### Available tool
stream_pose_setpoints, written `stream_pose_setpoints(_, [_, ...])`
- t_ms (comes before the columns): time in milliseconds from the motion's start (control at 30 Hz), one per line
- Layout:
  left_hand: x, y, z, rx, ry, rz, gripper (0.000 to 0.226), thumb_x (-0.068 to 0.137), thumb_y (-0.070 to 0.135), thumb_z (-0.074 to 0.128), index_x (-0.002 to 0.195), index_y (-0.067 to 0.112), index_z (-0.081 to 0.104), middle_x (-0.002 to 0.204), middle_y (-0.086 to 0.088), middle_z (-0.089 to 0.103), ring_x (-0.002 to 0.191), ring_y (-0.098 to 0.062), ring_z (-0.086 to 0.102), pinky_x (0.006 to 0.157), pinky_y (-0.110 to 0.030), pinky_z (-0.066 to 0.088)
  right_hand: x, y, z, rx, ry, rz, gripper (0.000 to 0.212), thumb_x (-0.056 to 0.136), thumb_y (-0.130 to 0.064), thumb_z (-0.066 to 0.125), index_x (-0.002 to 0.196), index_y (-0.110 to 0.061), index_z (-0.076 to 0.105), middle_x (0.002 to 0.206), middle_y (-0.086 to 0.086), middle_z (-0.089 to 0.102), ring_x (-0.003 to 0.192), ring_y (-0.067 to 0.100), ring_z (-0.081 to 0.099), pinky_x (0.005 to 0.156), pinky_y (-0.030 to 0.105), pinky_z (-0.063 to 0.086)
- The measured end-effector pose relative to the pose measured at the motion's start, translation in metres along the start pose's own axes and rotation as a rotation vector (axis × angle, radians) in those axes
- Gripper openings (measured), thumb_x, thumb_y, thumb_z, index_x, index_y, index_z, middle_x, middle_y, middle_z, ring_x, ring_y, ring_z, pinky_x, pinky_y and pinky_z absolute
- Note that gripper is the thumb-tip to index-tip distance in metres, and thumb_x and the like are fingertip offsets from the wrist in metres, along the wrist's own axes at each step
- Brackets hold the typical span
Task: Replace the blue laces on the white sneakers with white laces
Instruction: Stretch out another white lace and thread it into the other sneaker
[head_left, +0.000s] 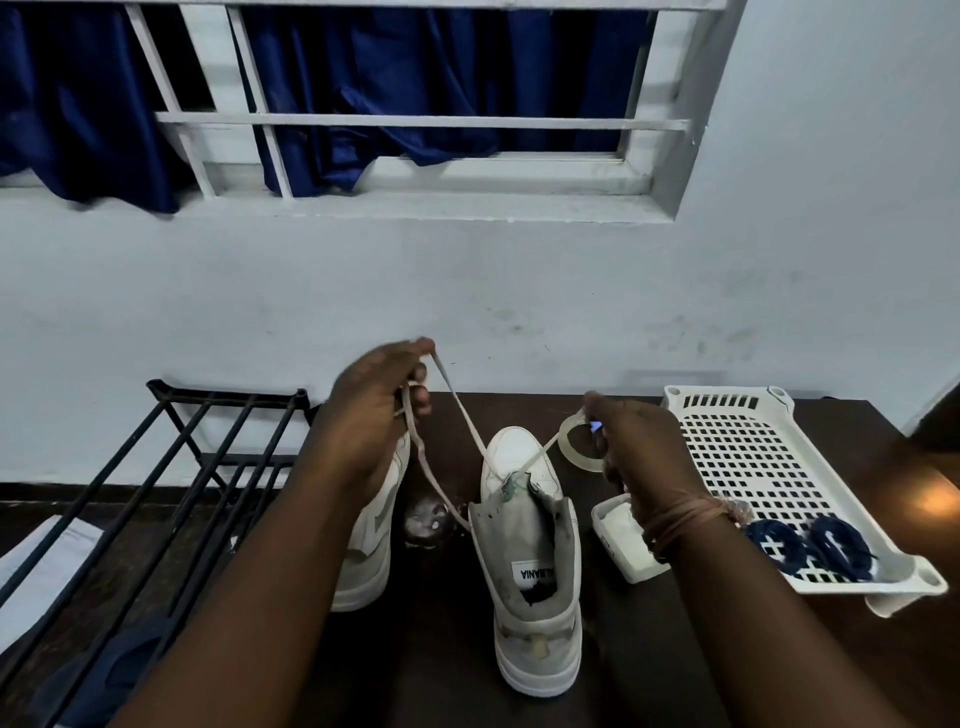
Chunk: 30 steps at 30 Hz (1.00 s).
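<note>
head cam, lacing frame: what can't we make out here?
Head view only:
- Left sneaker: laces and eyelets hidden by the left arm.
- Left hand: white lace end lost inside its fingers.
- Right hand: grip point hidden by its back.
- Small white container: partly covered by the right wrist.
- Tape roll: partly behind the right hand.

I see a pale blue-white wall (519, 291) at the far side, scuffed in places. Upper left: a window (415, 171) with white bars, dark blue curtains (363, 78) behind them. Near left stands a black metal rack (171, 452); the dark brown table (857, 649) catches a warm glint at right.
</note>
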<state>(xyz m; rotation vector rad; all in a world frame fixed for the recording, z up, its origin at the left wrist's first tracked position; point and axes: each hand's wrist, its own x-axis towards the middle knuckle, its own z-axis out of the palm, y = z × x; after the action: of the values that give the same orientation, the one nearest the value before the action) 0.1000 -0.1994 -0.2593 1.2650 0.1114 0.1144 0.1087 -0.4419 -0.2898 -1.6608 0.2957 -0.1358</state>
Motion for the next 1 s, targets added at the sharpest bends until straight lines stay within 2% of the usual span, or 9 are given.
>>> stream_pose_setpoints(267, [-0.011,0.015,0.012,0.091,-0.05,0.347,0.026,0.105,0.02,0.052,0.126,0.019,0.067,0.092,-0.004,0.062,0.076,-0.017,0.052,0.069,-0.027,0.043,-0.005,-0.013,0.005,0.252,-0.131,0.094,0.037,0.091,-0.029,0.064,0.059,-0.013,0.06,0.058,0.009,0.057,0.047,0.019,0.049,0.052,0.026,0.029])
stream_pose_setpoints(400, [-0.015,0.009,0.016,0.442,-0.044,0.484,0.024,0.106,0.023,0.052,0.122,0.026,0.069,0.091,0.004,0.07,0.077,-0.009,0.06,0.075,-0.024,0.046,-0.006,-0.012,0.006,0.19,-0.173,0.061,0.035,0.09,-0.034,0.067,0.063,-0.013,0.064,0.062,0.007,0.062,0.053,0.016,0.051,0.053,0.025,0.038])
stream_pose_setpoints(533, [-0.015,-0.018,0.02,0.78,-0.144,0.319,0.023,0.097,0.039,0.064,0.117,0.032,0.072,0.105,0.015,0.074,0.099,0.0,0.066,0.095,-0.026,0.053,-0.013,-0.015,0.009,0.127,-0.328,-0.046,0.032,0.093,-0.027,0.067,0.085,0.004,0.065,0.073,0.007,0.068,0.06,0.011,0.06,0.057,0.022,0.046])
stream_pose_setpoints(600, [-0.014,-0.03,0.02,0.873,-0.14,0.161,0.037,0.09,0.047,0.071,0.123,0.032,0.067,0.122,0.016,0.069,0.111,0.001,0.063,0.101,-0.035,0.052,-0.017,-0.014,0.011,0.071,-0.368,-0.096,0.034,0.09,-0.032,0.071,0.084,0.002,0.067,0.076,0.01,0.068,0.068,0.017,0.06,0.063,0.029,0.049])
stream_pose_setpoints(667, [-0.014,-0.036,0.023,0.962,-0.226,0.187,0.061,0.086,0.043,0.076,0.142,0.033,0.053,0.142,0.015,0.054,0.129,-0.003,0.051,0.111,-0.034,0.043,-0.02,-0.015,0.013,-0.015,-0.375,-0.144,0.035,0.088,-0.038,0.072,0.079,-0.004,0.07,0.073,0.014,0.066,0.069,0.02,0.056,0.07,0.036,0.046])
stream_pose_setpoints(767, [-0.016,-0.036,0.03,0.83,-0.374,0.23,0.051,0.085,0.035,0.076,0.132,0.046,0.06,0.125,0.021,0.066,0.118,0.0,0.06,0.102,-0.035,0.048,-0.022,-0.018,0.014,-0.037,-0.412,-0.159,0.036,0.092,-0.038,0.067,0.078,-0.005,0.067,0.067,0.012,0.063,0.063,0.02,0.048,0.067,0.036,0.041])
stream_pose_setpoints(867, [-0.011,-0.04,0.024,0.767,-0.265,0.241,0.017,0.091,0.024,0.066,0.097,0.037,0.076,0.089,0.01,0.076,0.089,-0.008,0.071,0.087,-0.042,0.056,-0.019,-0.021,0.008,-0.096,-0.382,-0.179,0.036,0.09,-0.045,0.067,0.079,-0.01,0.07,0.061,-0.003,0.059,0.057,0.012,0.048,0.061,0.029,0.04])
stream_pose_setpoints(933, [-0.009,-0.038,0.019,0.677,-0.218,0.253,0.018,0.091,0.021,0.069,0.102,0.035,0.073,0.095,0.01,0.075,0.093,-0.007,0.069,0.089,-0.037,0.054,-0.018,-0.021,0.003,-0.047,-0.42,-0.172,0.03,0.094,-0.033,0.066,0.085,-0.005,0.073,0.061,-0.004,0.061,0.053,0.006,0.05,0.057,0.021,0.041])
stream_pose_setpoints(1000, [-0.009,-0.035,0.018,0.562,-0.331,0.21,0.045,0.086,0.024,0.076,0.126,0.041,0.063,0.115,0.013,0.07,0.112,-0.007,0.063,0.095,-0.032,0.051,-0.018,-0.02,0.001,-0.041,-0.488,-0.178,0.028,0.091,-0.035,0.069,0.09,-0.008,0.075,0.069,0.005,0.062,0.061,0.015,0.05,0.059,0.025,0.041])
